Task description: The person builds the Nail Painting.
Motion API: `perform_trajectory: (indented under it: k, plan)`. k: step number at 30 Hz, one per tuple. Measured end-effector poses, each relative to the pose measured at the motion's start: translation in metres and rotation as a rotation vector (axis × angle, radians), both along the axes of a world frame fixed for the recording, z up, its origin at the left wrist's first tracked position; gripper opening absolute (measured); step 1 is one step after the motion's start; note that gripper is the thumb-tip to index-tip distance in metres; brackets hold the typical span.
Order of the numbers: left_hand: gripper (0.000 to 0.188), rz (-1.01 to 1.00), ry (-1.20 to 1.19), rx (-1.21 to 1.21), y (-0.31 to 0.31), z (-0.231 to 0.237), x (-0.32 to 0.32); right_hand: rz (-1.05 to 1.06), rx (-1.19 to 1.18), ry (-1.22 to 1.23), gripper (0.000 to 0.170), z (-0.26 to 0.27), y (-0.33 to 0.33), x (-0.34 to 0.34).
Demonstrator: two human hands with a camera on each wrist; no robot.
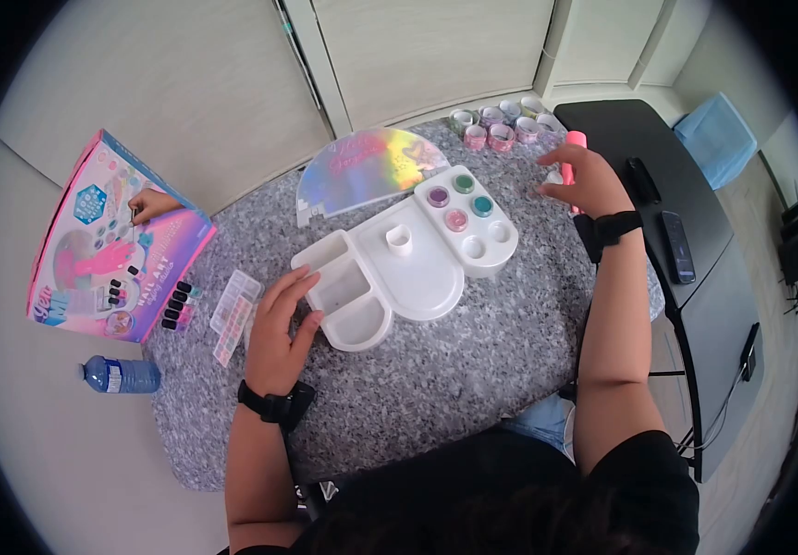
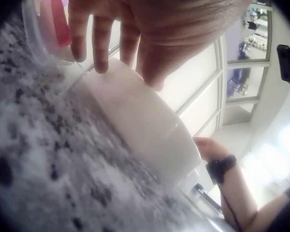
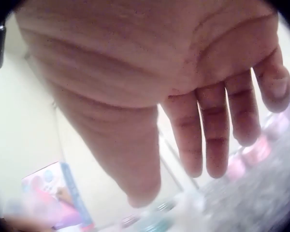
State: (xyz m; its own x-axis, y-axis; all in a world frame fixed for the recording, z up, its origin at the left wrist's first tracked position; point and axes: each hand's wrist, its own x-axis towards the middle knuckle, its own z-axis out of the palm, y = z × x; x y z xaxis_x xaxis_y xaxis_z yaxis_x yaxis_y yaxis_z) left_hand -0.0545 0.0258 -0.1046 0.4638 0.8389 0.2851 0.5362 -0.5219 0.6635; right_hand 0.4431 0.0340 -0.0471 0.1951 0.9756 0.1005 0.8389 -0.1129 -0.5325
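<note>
My left hand rests its fingertips on the left rim of a white plastic tray; in the left wrist view its relaxed fingers hang by the tray's side wall. The tray has compartments, a rounded middle with a small white ring-shaped stand, and a right section with round wells. Purple, green, teal and pink pots sit in those wells. Over the table's right side hovers my right hand, fingers spread and holding nothing in the right wrist view. A pink tube stands behind it, partly hidden.
A holographic half-round panel lies behind the tray, and several tape rolls stand at the back. To the left are a nail art box, dark bottles, clear cases and a water bottle. A black table adjoins at right.
</note>
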Motion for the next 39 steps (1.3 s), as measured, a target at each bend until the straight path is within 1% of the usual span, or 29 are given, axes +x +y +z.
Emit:
perform_trajectory:
  k: [1, 2, 5, 9, 12, 14, 15, 17, 18, 20, 23, 27, 31, 33, 34, 36, 39]
  plan:
    - [0.045, 0.003, 0.004, 0.001, -0.001, -0.001, -0.002, -0.060, -0.041, -0.048, 0.044, -0.005, -0.001, 0.007]
    - [0.045, 0.004, 0.005, 0.007, 0.000, -0.001, -0.002, -0.084, -0.087, 0.011, 0.045, -0.011, 0.002, 0.011]
    - [0.046, -0.007, 0.007, 0.020, 0.001, -0.003, -0.001, -0.020, -0.127, -0.019, 0.040, -0.022, 0.010, 0.018]
    - [0.046, -0.003, -0.002, 0.018, 0.000, -0.001, -0.001, -0.014, -0.058, -0.069, 0.034, -0.031, 0.015, 0.018]
    - [0.046, -0.005, -0.004, 0.014, 0.001, -0.001, -0.001, -0.005, -0.043, -0.005, 0.029, -0.015, 0.008, -0.002]
    - [0.047, -0.001, -0.001, 0.013, 0.001, 0.000, -0.001, 0.174, 0.079, 0.160, 0.031, -0.006, 0.005, -0.015]
    - [0.047, -0.001, 0.002, 0.016, 0.000, -0.001, -0.002, 0.178, 0.080, 0.160, 0.031, -0.002, 0.001, -0.025]
    - [0.047, -0.004, 0.006, 0.017, 0.000, -0.001, -0.001, 0.523, 0.200, 0.241, 0.039, 0.007, -0.007, -0.048]
    - [0.047, -0.004, 0.005, 0.013, 0.001, -0.001, -0.001, 0.523, 0.199, 0.241, 0.039, 0.014, -0.011, -0.060]
    - [0.047, -0.004, 0.003, 0.009, 0.001, -0.002, -0.001, 0.588, 0.047, 0.281, 0.046, 0.024, -0.018, -0.081]
    - [0.048, 0.006, 0.019, 0.009, -0.001, -0.001, -0.001, 0.632, 0.023, 0.217, 0.050, 0.011, -0.017, -0.091]
    - [0.047, 0.006, 0.011, 0.001, -0.001, 0.001, 0.000, 0.596, 0.057, 0.145, 0.045, 0.004, -0.016, -0.097]
    - [0.047, 0.003, 0.016, 0.030, 0.000, 0.000, 0.000, 0.626, 0.035, 0.153, 0.041, 0.005, -0.016, -0.103]
    - [0.047, 0.006, 0.022, 0.033, 0.000, 0.000, 0.001, 0.673, 0.053, 0.207, 0.039, -0.001, -0.010, -0.096]
    - [0.047, 0.011, 0.028, 0.035, 0.000, 0.000, 0.001, 0.672, 0.052, 0.208, 0.039, -0.001, -0.010, -0.094]
    - [0.047, 0.006, 0.026, 0.036, -0.002, 0.001, 0.002, 0.664, 0.021, 0.300, 0.038, 0.001, -0.010, -0.093]
    - [0.047, 0.001, 0.023, 0.040, -0.001, 0.001, 0.001, 0.637, -0.028, 0.368, 0.037, 0.000, -0.009, -0.090]
